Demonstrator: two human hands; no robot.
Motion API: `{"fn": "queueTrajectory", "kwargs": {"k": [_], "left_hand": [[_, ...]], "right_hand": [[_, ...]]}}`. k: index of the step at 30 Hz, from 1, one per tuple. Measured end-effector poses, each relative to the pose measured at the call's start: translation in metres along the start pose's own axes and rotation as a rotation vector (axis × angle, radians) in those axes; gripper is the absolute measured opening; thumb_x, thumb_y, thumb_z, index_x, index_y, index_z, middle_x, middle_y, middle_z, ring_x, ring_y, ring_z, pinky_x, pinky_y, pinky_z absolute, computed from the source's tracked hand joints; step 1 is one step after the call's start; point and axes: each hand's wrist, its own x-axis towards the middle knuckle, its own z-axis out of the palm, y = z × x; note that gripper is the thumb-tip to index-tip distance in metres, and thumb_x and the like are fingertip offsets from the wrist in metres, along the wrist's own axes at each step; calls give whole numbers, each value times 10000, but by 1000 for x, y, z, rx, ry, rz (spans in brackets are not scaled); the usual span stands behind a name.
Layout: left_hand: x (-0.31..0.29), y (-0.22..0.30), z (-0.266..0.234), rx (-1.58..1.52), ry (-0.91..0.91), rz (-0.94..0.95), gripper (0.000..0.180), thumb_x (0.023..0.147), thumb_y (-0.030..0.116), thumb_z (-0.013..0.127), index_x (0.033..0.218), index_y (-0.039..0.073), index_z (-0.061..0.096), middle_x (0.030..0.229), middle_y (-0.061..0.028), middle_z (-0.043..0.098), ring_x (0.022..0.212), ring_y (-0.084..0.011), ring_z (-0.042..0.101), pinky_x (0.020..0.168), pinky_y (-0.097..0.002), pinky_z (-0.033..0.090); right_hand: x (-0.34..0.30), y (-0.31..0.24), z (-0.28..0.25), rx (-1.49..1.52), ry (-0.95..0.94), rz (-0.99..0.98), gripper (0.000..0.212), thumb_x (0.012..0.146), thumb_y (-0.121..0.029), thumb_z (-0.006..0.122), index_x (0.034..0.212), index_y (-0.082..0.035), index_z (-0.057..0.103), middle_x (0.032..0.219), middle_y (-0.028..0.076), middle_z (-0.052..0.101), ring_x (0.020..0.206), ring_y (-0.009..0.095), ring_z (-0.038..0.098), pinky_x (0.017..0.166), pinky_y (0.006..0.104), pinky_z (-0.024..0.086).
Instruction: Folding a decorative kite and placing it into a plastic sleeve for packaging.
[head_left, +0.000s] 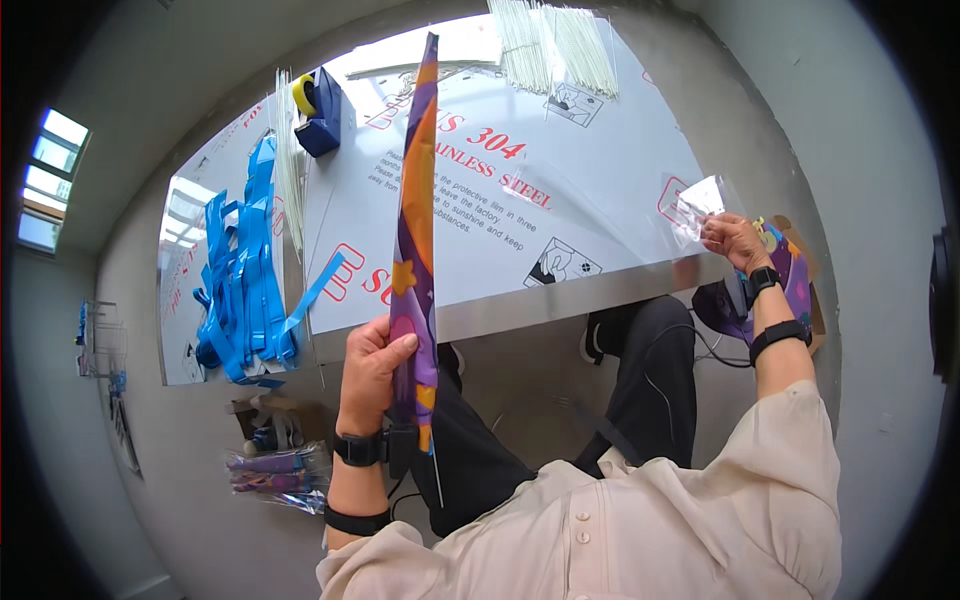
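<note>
My left hand (375,365) is closed around the lower part of a long, narrow roll of purple-and-orange patterned fabric (418,190). The roll stands nearly upright in front of me, and a thin pale rod (437,480) sticks out of its lower end. To the right, the fingers of my right hand (738,243) are pinched on a clear plastic bag (698,208) at the table's right edge. Just beyond that wrist, more purple patterned fabric (797,285) lies in a cardboard box (817,315), partly hidden by my arm.
The film-covered steel table (600,225) bears a heap of blue ribbon (245,260), a blue tape dispenser (318,112) and bundles of thin white rods (555,50). Bagged purple rolls (275,472) lie on the floor at left. A black cable (715,350) hangs near my right knee.
</note>
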Motion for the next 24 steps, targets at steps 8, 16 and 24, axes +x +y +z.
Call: {"fn": "queueTrajectory", "kwargs": {"k": [8, 16, 24], "left_hand": [[-99, -17, -17, 678, 109, -222, 73, 800, -24, 598, 869, -11, 619, 733, 39, 580, 647, -44, 514, 611, -206, 428], [-147, -33, -35, 666, 150, -348, 95, 783, -41, 627, 760, -23, 537, 651, 38, 472, 616, -64, 420, 569, -241, 382], [-180, -18, -62, 727, 160, -401, 128, 753, -25, 646, 762, -32, 519, 622, 2, 437, 602, -90, 402, 555, -260, 359]], "right_hand": [[1, 5, 32, -1138, 606, -233, 261, 822, -253, 673, 783, -3, 608, 740, 176, 639, 685, 306, 648, 596, 405, 521], [-35, 61, 254, -823, -45, -721, 284, 736, -253, 701, 844, -6, 612, 937, 175, 572, 934, 338, 560, 801, 426, 464], [-67, 75, 310, -1304, 249, -687, 453, 709, -311, 702, 967, 47, 604, 1031, 170, 508, 994, 325, 477, 800, 447, 429]]}}
